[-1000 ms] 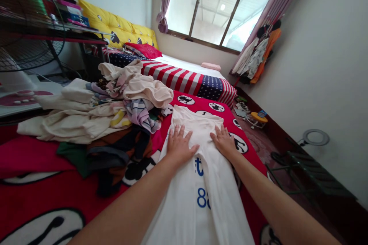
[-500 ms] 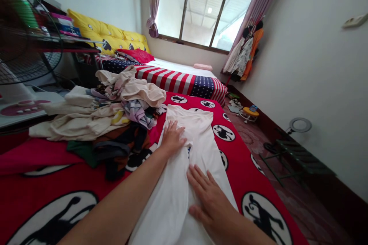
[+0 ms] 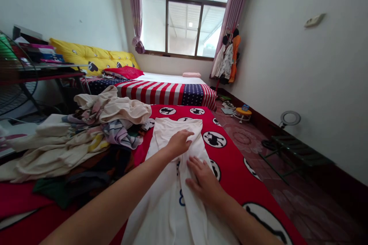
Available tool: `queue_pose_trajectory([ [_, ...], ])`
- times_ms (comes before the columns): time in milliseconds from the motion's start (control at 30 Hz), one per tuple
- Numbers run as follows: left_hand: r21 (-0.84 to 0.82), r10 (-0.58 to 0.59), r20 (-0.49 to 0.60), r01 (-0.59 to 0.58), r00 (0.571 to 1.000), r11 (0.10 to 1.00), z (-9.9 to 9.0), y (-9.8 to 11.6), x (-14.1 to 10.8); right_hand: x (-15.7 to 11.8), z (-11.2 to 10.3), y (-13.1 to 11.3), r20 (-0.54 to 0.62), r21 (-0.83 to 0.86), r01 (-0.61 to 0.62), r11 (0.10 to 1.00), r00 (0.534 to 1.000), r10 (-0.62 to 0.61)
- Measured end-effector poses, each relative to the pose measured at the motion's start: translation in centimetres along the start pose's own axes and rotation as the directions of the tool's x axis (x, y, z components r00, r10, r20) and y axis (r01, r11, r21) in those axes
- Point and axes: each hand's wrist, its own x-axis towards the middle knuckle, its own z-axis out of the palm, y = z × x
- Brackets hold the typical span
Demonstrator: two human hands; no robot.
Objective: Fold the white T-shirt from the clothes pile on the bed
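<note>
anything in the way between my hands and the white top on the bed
Nothing visible: your left hand and right hand both lie directly on the white top. The pile of clothes sits beside it, to the left.

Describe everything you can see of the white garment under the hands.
The white garment looks like soft, thin fabric, cream-tinted at its squared far end. It lies lengthwise on the red cartoon-print blanket, its near end running out of view. A long fold runs down its middle, partly hiding blue printed characters. The left hand rests on its upper part, and the right hand lies on it just below.
</note>
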Motion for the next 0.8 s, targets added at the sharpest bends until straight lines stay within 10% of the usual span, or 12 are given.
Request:
queue_pose_trajectory([
  [433, -0.024, -0.28, 0.062, 0.281, 0.958, 0.959, 6.5, -2.4, 14.5, -0.4, 0.6, 0.2, 0.069, 0.01, -0.016, 1.0, 0.997, 0.015],
  [800, -0.47, -0.29, 0.128, 0.316, 0.948, 0.824, 4.6, -5.3, 16.3, -0.4, 0.7, 0.1, 0.072, 0.035, -0.039, 0.999, 0.997, 0.037],
])
